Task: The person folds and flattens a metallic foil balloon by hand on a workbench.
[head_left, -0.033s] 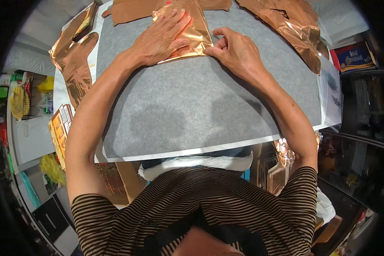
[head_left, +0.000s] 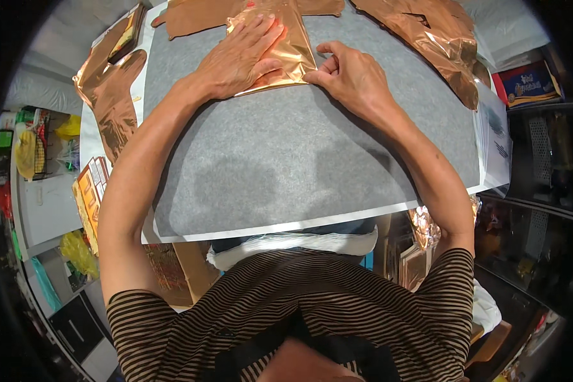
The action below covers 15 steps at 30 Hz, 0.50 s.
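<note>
A flat, shiny copper-coloured foil balloon [head_left: 293, 56] lies on the grey mat [head_left: 337, 159] at the far middle of the table, its lower end folded into a straight edge. Across its left side my left hand [head_left: 235, 60] rests flat, fingers stretched out and pressing on the foil. At the lower right corner, my right hand [head_left: 353, 76] has its fingers curled and the thumb tip against the foil's edge. What lies under that thumb is partly hidden. Beyond the hands, a wider part of copper foil [head_left: 200, 16] runs to the left and right.
Another flat copper foil balloon [head_left: 426, 38] lies at the far right, and one more [head_left: 111, 95] at the far left. Clear plastic sleeves [head_left: 495, 143] stick out at the right edge. Printed cards [head_left: 89, 191] sit at the left. A blue and red box [head_left: 527, 86] stands on the right shelf.
</note>
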Motion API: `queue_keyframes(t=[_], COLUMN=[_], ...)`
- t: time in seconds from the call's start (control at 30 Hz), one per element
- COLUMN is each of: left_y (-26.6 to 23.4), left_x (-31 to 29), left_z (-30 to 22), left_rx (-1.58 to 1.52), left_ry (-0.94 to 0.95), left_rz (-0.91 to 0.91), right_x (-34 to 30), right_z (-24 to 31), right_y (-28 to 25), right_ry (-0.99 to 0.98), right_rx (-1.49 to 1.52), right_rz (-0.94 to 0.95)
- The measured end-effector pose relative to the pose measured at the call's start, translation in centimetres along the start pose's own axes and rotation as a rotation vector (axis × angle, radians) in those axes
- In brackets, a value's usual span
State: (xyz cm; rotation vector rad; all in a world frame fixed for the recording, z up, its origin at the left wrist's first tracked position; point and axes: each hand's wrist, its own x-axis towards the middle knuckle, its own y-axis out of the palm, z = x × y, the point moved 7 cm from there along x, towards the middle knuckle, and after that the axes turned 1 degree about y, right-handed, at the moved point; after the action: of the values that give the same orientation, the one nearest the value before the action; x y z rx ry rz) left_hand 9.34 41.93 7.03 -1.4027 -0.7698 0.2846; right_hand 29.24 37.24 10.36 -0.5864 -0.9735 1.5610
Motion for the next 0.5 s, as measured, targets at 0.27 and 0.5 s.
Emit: queue_keyframes(t=[0.27, 0.5], left_y=[0.0, -0.6], left_x=[0.0, 0.4], left_z=[-0.1, -0.5], left_rx=[0.032, 0.019], left_ry=[-0.037, 0.016], left_rz=[0.027, -0.01], right_x=[1.2, 2.1], right_z=[-2.3, -2.5], right_y=[-0.8, 0.1], right_ry=[-0.119, -0.579], right_rx=[0.034, -0.138], right_rz=[0.022, 0.0])
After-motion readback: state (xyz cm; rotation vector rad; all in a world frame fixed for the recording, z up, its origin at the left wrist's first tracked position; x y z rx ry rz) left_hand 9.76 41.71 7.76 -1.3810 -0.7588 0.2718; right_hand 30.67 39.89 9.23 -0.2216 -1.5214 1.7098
